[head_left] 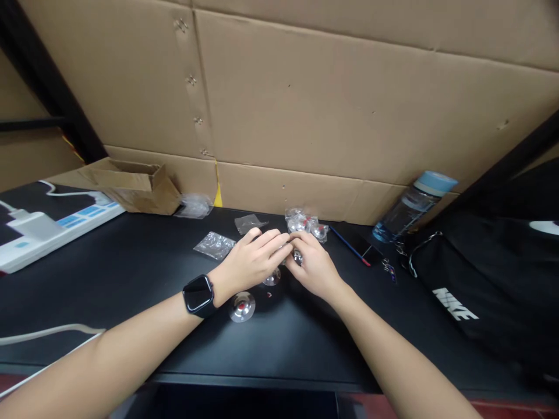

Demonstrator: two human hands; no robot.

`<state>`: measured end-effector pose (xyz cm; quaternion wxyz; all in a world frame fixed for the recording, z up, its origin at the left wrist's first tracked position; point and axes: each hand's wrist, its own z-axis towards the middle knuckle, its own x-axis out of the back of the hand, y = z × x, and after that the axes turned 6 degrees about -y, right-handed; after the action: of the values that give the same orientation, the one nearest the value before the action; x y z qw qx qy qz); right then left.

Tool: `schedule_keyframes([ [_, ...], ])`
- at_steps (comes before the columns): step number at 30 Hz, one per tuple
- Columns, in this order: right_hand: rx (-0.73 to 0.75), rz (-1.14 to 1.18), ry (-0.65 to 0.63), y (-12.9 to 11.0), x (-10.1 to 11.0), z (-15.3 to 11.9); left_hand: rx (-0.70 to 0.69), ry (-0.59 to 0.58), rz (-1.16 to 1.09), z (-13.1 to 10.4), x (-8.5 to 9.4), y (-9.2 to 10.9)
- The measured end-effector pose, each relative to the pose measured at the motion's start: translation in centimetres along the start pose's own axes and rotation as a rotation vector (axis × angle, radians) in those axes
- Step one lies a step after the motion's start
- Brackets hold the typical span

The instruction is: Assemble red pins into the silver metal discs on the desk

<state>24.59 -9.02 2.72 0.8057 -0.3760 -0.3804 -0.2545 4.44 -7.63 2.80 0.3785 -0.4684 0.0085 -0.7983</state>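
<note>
My left hand [257, 259], with a black smartwatch [199, 294] on its wrist, reaches in with its fingers curved together. Its fingertips meet those of my right hand [315, 265], which is closed around a small shiny round piece [297, 256]. What lies between the left fingers is mostly hidden. Below the left palm sits a clear disc with a silvery middle [271, 277], partly covered. Nearer the front lies another clear disc with a red centre [242, 306], beside a tiny reddish bit [269, 295]. Behind the hands are similar discs in clear wrapping [299, 222].
Empty plastic bags [215, 245] lie left on the black tabletop [279, 349]. A brown cardboard box [140, 186] and white power strip [87, 224] stand far left. On the right are a blue pen [349, 244], a phone, a keychain [388, 267], a bottle [408, 206] and a black bag [480, 279].
</note>
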Motion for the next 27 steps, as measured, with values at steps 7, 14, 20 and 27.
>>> schedule_keyframes([
  [7,-0.01,0.045,0.033,0.3,0.1,0.0,0.041,-0.003,-0.015,0.2,-0.2,0.2],
  [14,0.04,0.126,0.024,-0.1,-0.1,0.1,0.068,-0.005,-0.053,0.0,-0.4,-0.3],
  [20,0.06,0.168,0.061,-0.5,0.3,0.1,0.074,-0.013,-0.091,0.1,-0.7,-0.2],
  [27,0.083,0.246,0.054,-0.8,0.5,0.3,0.134,0.062,-0.124,-0.1,-0.7,-0.3],
])
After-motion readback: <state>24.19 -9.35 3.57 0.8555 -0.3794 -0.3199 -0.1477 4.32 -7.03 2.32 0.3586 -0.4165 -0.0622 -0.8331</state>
